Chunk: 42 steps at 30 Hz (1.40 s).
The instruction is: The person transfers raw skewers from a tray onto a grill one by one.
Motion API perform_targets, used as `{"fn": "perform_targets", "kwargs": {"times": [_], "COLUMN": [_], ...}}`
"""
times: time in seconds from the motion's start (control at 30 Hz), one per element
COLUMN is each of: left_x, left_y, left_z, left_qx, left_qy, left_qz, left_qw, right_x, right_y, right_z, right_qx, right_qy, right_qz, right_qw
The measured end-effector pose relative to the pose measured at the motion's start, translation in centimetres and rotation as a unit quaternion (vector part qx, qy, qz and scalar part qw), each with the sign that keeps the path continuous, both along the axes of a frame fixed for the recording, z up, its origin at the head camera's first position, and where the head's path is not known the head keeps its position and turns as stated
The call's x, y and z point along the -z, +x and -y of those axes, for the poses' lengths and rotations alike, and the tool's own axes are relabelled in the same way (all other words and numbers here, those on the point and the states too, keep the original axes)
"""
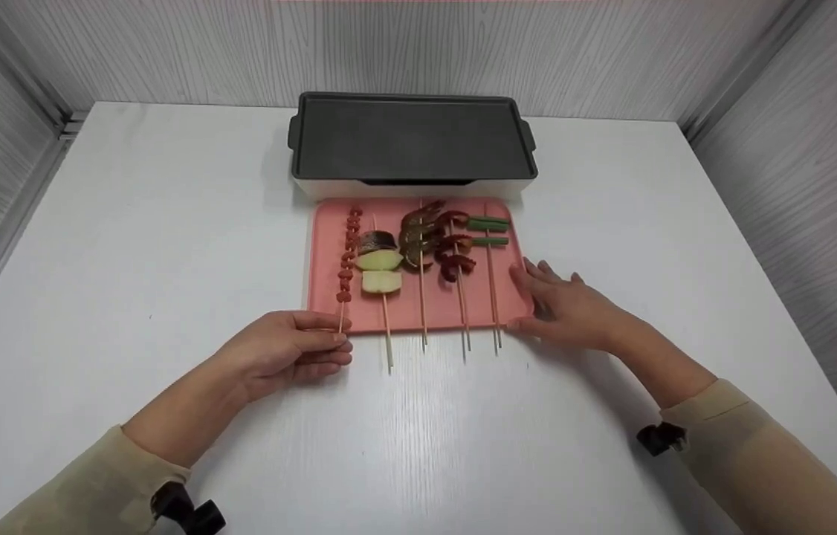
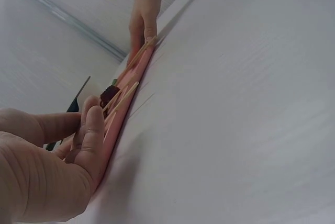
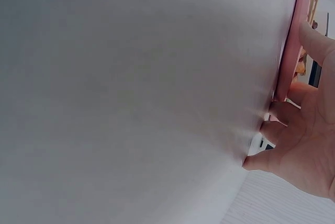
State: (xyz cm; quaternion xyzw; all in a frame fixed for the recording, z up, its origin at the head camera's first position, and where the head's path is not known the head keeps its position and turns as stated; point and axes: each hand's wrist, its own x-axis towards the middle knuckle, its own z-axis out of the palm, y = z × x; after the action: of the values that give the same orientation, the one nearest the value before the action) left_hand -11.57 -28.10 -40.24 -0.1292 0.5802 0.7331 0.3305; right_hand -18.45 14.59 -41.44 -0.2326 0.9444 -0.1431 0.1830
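A pink tray (image 1: 404, 316) carries several skewers with their sticks jutting past its front edge. At the front left corner, my left hand (image 1: 292, 345) pinches the stick of the skewer of small red pieces (image 1: 345, 275) between thumb and forefinger. My right hand (image 1: 574, 305) holds the tray's front right corner, thumb at the front edge and spread fingers along the side. Between the hands lie a skewer of pale slices and a dark-skinned piece (image 1: 381, 281), a shrimp skewer (image 1: 418, 234), a skewer of dark red curled pieces (image 1: 456, 267) and one with green stalks (image 1: 489, 223).
Directly behind the tray stands a tabletop grill (image 1: 411, 137) with a dark flat plate and side handles. Everything sits on a white table (image 1: 188, 223), enclosed by pale wood-grain walls (image 1: 418, 52) at the back and sides.
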Motion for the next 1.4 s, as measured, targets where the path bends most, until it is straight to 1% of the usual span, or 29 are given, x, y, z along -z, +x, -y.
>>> {"fn": "perform_targets", "kwargs": {"times": [0.17,0.3,0.4,0.63,0.8,0.9,1.1,1.23,1.4], "left_x": [-0.4,-0.7,-1.0,-2.3,-3.6,-4.2,-5.1,-5.7,-6.4], "left_y": [0.6,1.1,1.4,2.1,2.1,1.9,0.8,-0.3,-2.1], "left_z": [0.4,0.9,1.1,1.5,1.9,2.1,2.1,2.1,2.0], "left_qx": [0.000,0.005,0.009,0.016,0.016,0.014,0.004,-0.007,-0.021], "left_qy": [0.001,-0.014,-0.022,-0.043,-0.058,-0.068,-0.054,-0.060,-0.069], "left_qz": [-0.006,-0.007,-0.016,-0.044,-0.063,-0.077,-0.098,-0.103,-0.105], "left_qw": [1.0000,0.9999,0.9996,0.9980,0.9962,0.9946,0.9937,0.9929,0.9919], "right_x": [0.0,0.0,0.1,0.2,0.1,0.0,0.1,0.1,0.1], "right_y": [0.1,0.1,0.1,-0.1,0.0,0.0,-0.1,-0.1,-0.1], "right_z": [0.0,0.2,0.1,-0.3,0.0,0.1,0.1,0.1,0.1], "right_qx": [0.002,0.007,0.011,0.014,0.012,0.011,0.010,0.008,0.007], "right_qy": [0.001,0.004,0.007,0.012,0.009,0.009,0.006,0.006,0.006], "right_qz": [0.002,0.002,0.003,0.006,0.007,0.004,0.003,0.003,0.004], "right_qw": [1.0000,1.0000,0.9999,0.9998,0.9999,0.9999,0.9999,0.9999,1.0000]}}
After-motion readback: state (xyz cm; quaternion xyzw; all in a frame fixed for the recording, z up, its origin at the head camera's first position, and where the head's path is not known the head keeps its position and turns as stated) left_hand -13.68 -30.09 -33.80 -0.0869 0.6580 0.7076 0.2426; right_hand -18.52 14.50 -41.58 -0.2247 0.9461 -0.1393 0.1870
